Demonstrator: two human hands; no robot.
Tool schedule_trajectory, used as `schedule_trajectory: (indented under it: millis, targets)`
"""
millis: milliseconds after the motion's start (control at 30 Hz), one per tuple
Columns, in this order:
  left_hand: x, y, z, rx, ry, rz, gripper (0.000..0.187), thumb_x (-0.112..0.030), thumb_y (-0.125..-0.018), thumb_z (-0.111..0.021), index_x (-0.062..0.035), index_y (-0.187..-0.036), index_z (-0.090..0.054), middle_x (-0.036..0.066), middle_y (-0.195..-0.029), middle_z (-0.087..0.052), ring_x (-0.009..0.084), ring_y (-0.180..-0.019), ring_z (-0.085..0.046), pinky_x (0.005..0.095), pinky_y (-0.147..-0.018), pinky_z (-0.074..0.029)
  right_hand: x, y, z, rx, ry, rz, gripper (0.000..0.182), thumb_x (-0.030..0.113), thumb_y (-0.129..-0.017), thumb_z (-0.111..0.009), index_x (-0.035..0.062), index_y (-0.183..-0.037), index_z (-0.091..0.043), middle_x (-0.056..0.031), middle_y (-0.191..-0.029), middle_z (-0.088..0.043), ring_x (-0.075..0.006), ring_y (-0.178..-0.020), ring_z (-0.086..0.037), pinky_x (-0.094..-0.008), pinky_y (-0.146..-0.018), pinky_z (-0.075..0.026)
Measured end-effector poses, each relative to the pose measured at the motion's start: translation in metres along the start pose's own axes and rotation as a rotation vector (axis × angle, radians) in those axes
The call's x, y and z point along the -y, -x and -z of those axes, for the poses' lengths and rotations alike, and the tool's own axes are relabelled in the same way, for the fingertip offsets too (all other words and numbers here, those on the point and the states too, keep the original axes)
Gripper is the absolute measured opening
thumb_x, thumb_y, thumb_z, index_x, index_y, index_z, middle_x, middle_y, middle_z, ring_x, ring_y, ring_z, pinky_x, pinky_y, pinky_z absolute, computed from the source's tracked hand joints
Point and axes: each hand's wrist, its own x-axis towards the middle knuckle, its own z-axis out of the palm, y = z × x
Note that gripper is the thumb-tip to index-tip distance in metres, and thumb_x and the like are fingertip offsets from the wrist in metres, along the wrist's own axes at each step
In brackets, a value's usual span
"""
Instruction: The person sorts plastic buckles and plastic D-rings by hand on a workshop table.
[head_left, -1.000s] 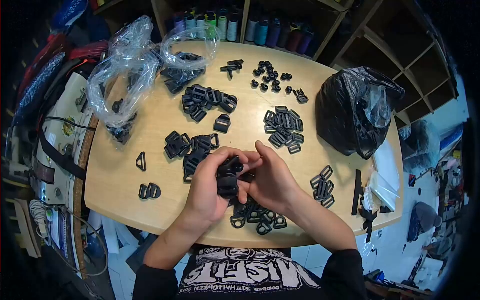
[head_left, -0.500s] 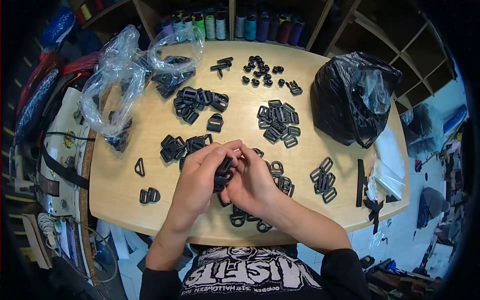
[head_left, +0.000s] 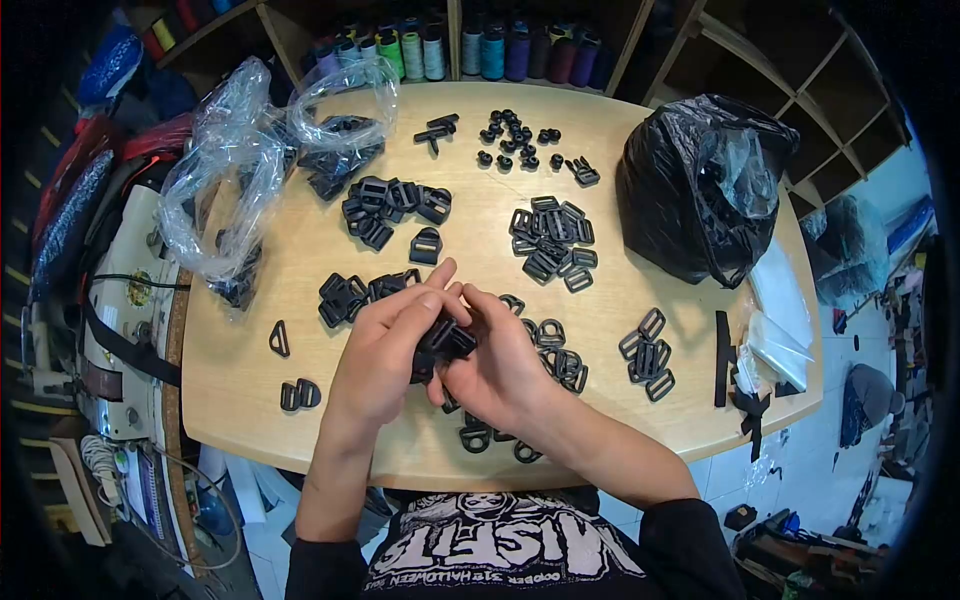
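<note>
Over the front middle of the table, my left hand (head_left: 372,350) is closed around several black plastic buckles (head_left: 447,342). My right hand (head_left: 500,362) cups the same buckles from the other side, its fingertips near my left fingers. Fingers and palms hide part of the held pieces. Just beyond my left hand lies a pile of side-release buckles (head_left: 343,298), partly covered by it. Beside my right hand are black ring-shaped pieces (head_left: 560,362), and more rings (head_left: 475,436) lie below my wrist. A single strap buckle (head_left: 426,246) sits farther back.
Strap adjusters (head_left: 550,236) and slim slide loops (head_left: 648,356) lie in piles to the right. Small cord stoppers (head_left: 515,140) are at the back. A black plastic bag (head_left: 690,200) stands at right; clear plastic bags (head_left: 225,180) lie at left. A triangular ring (head_left: 279,340) is near the left edge.
The held buckles have turned and shifted between my hands, showing a different side. My left fingers have spread a little upward. The piles on the table look the same.
</note>
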Motion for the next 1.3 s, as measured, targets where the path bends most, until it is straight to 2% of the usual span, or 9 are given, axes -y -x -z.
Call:
schedule_trajectory:
  millis: [167,300,400,533,600,700,767,833,1300]
  targets:
    - [-0.002,0.0,0.004,0.032,0.047,0.07,0.033,-0.022,-0.1,-0.047,0.0037,-0.083,-0.06,0.032,-0.146,-0.035,0.0325,-0.138,-0.037,0.0205,-0.042,-0.047,-0.002,-0.003,0.005,0.053,-0.074,0.0,0.029,0.032,-0.102,-0.039,0.0076,-0.099,-0.054,-0.009,-0.091,-0.055,-0.0255,-0.085,-0.06,-0.0423,-0.053,-0.053]
    - [-0.004,-0.001,0.009,0.088,0.094,0.047,0.032,-0.022,-0.1,-0.047,0.0021,-0.083,-0.059,0.032,-0.149,-0.029,0.0331,-0.14,-0.033,0.0219,-0.051,-0.051,-0.001,-0.001,0.001,0.025,-0.105,0.022,0.025,0.028,-0.102,-0.043,0.0062,-0.099,-0.054,-0.0094,-0.094,-0.055,-0.0248,-0.09,-0.059,-0.0399,-0.063,-0.055]
    - [-0.01,0.001,0.008,0.131,-0.026,0.05,0.03,-0.021,-0.1,-0.046,0.0002,-0.083,-0.06,0.032,-0.153,-0.02,0.0345,-0.143,-0.028,0.0298,-0.094,-0.044,0.0,-0.002,0.009,0.076,-0.095,0.004,0.024,0.027,-0.101,-0.045,0.004,-0.099,-0.053,-0.0081,-0.094,-0.055,-0.0199,-0.091,-0.059,-0.0317,-0.085,-0.053]
    - [-0.006,-0.003,0.01,0.175,-0.168,-0.012,0.029,-0.019,-0.1,-0.045,-0.0004,-0.084,-0.06,0.031,-0.154,-0.017,0.034,-0.144,-0.025,0.0297,-0.093,-0.045,-0.002,-0.007,0.018,0.146,-0.115,-0.008,0.026,0.026,-0.102,-0.044,0.002,-0.099,-0.052,-0.0089,-0.093,-0.055,-0.0193,-0.089,-0.06,-0.0325,-0.084,-0.054]
    - [-0.004,-0.004,0.008,0.119,-0.191,-0.091,0.033,-0.022,-0.1,-0.045,0.0028,-0.083,-0.058,0.03,-0.152,-0.025,0.0322,-0.14,-0.034,0.0239,-0.047,-0.05,-0.001,-0.005,0.009,0.036,-0.119,-0.009,0.025,0.023,-0.101,-0.044,0.0002,-0.099,-0.052,-0.0101,-0.092,-0.056,-0.0188,-0.086,-0.06,-0.0322,-0.084,-0.054]
    - [-0.017,0.009,0.003,-0.004,-0.179,-0.204,0.032,-0.021,-0.101,-0.046,0.0024,-0.086,-0.06,0.028,-0.141,-0.045,0.0286,-0.116,-0.059,0.0257,-0.057,-0.051,0.006,-0.001,-0.002,-0.102,-0.159,-0.025,0.022,0.02,-0.1,-0.045,-0.0012,-0.1,-0.052,-0.011,-0.092,-0.057,-0.0185,-0.085,-0.06,-0.0323,-0.085,-0.054]
    - [-0.024,0.02,-0.005,-0.091,-0.235,-0.157,0.021,-0.016,-0.096,-0.057,0.0038,-0.091,-0.062,0.02,-0.112,-0.067,0.0199,-0.082,-0.069,0.0284,-0.053,-0.05,0.008,0.002,-0.001,-0.105,-0.144,0.017,0.021,0.018,-0.1,-0.046,-0.0012,-0.101,-0.053,-0.0107,-0.092,-0.057,-0.018,-0.084,-0.06,-0.0314,-0.082,-0.054]
    - [-0.019,0.028,-0.009,-0.069,-0.864,-0.43,0.018,-0.007,-0.086,-0.067,0.0016,-0.101,-0.065,0.013,-0.089,-0.071,0.0176,-0.066,-0.067,0.0298,-0.053,-0.049,0.01,0.003,0.001,-0.106,-0.126,0.055,0.019,0.016,-0.099,-0.047,-0.0012,-0.101,-0.054,-0.0103,-0.092,-0.057,-0.0174,-0.083,-0.06,-0.0306,-0.079,-0.054]
    - [-0.006,0.018,-0.025,0.005,-0.869,-0.625,0.023,-0.003,-0.074,-0.078,0.0004,-0.094,-0.068,0.008,-0.073,-0.065,0.0133,-0.062,-0.061,0.0252,-0.054,-0.045,0.026,0.012,0.019,-0.08,-0.142,0.029,0.019,0.015,-0.098,-0.049,-0.0006,-0.104,-0.058,-0.008,-0.092,-0.059,-0.0168,-0.083,-0.059,-0.0281,-0.076,-0.051]
